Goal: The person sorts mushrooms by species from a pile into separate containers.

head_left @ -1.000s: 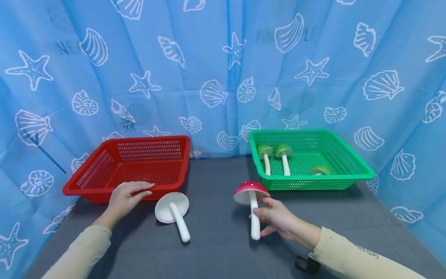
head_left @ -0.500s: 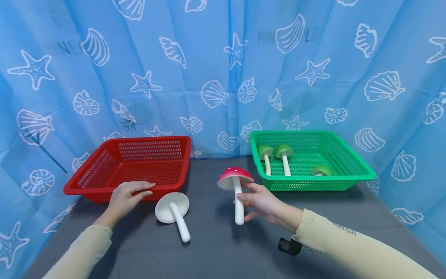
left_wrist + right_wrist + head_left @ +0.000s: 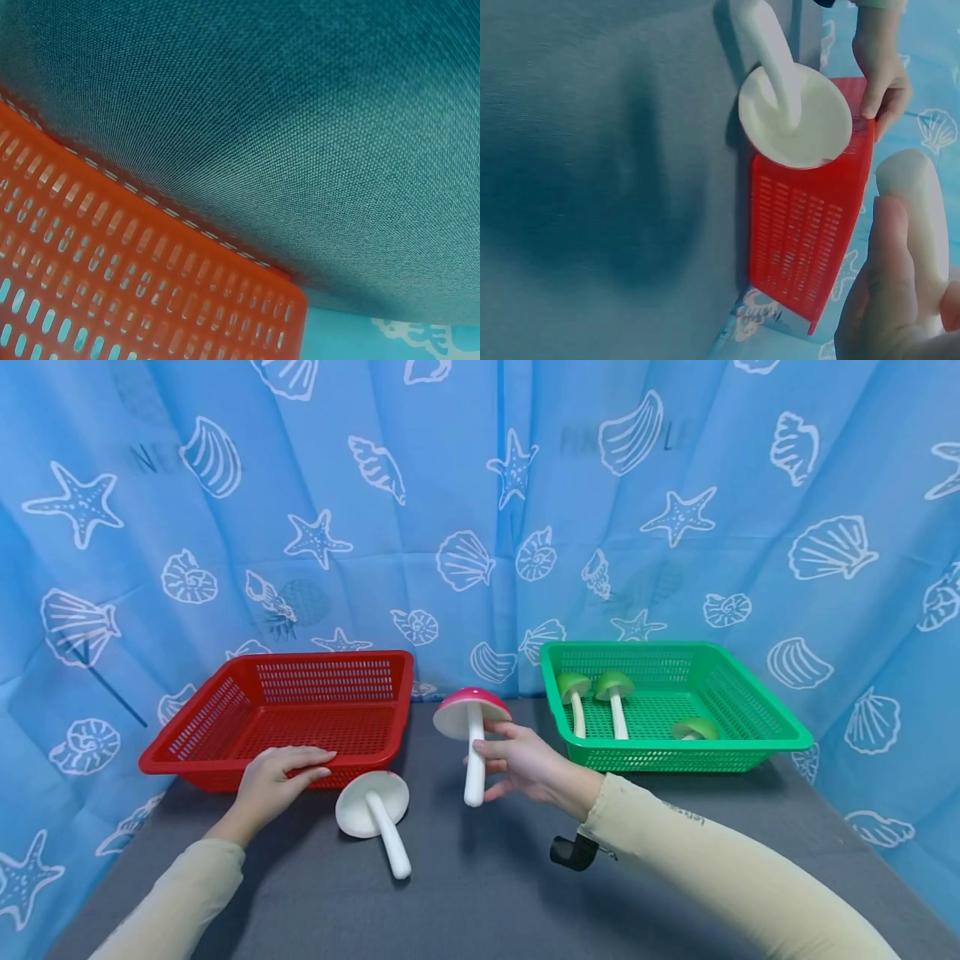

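My right hand [image 3: 528, 764] holds a toy mushroom [image 3: 475, 764] by its white stem, its red cap with white spots up, above the table between the two baskets. In the right wrist view that stem [image 3: 919, 217] lies between thumb and fingers. My left hand [image 3: 273, 785] pinches the front rim of the red basket [image 3: 195, 767] near its right half. Another mushroom [image 3: 388, 839] leans cap-first by that basket's front right corner, pale underside toward me and stem toward the front. The left wrist view shows the slotted basket wall [image 3: 142, 240], no hand.
At the back right a green basket [image 3: 675, 745] holds green-capped mushrooms: two side by side at its left [image 3: 615, 693] and one nearer the front right [image 3: 696, 728]. A grey cloth [image 3: 450, 910] covers the table. The blue shell-print curtain [image 3: 480, 527] hangs right behind the baskets.
My right hand has carried the red-capped mushroom left and away from me, from in front of the green basket toward the red one. My left hand has stayed on the red basket's rim.
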{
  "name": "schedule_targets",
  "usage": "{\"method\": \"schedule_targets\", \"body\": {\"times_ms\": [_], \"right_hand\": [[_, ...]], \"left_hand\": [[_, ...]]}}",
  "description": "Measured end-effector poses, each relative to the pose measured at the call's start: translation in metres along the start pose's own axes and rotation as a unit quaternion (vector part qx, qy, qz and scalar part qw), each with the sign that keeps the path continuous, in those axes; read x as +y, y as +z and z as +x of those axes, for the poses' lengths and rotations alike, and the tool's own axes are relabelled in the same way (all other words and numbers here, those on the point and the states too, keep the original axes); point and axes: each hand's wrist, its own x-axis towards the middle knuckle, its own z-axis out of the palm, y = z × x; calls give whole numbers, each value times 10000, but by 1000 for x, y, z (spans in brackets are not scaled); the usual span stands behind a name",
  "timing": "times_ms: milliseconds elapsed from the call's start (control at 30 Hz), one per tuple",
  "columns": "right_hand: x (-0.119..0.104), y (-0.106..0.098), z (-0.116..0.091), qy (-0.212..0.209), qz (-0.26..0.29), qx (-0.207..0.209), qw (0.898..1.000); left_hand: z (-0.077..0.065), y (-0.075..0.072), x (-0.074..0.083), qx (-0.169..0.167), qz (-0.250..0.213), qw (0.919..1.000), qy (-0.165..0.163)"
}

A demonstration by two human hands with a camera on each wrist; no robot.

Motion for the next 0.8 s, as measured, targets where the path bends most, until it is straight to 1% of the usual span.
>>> {"method": "schedule_targets", "body": {"times_ms": [100, 267, 433, 600, 800], "right_hand": [[-6, 9, 9, -16, 27, 79, 10000], [-13, 25, 24, -160, -31, 152, 9998], [-21, 37, 38, -255, -145, 194, 9994], [-28, 46, 57, -281, -145, 355, 9989], [-35, 59, 80, -315, -151, 514, 9981]], "left_hand": [[1, 0, 0, 15, 8, 10000, 10], [2, 0, 1, 37, -45, 10000, -14], [1, 1, 3, -41, -86, 9998, -155], [-1, 0, 3, -106, -71, 9996, -251], [-1, -4, 3, -302, -242, 9982, -461]]}}
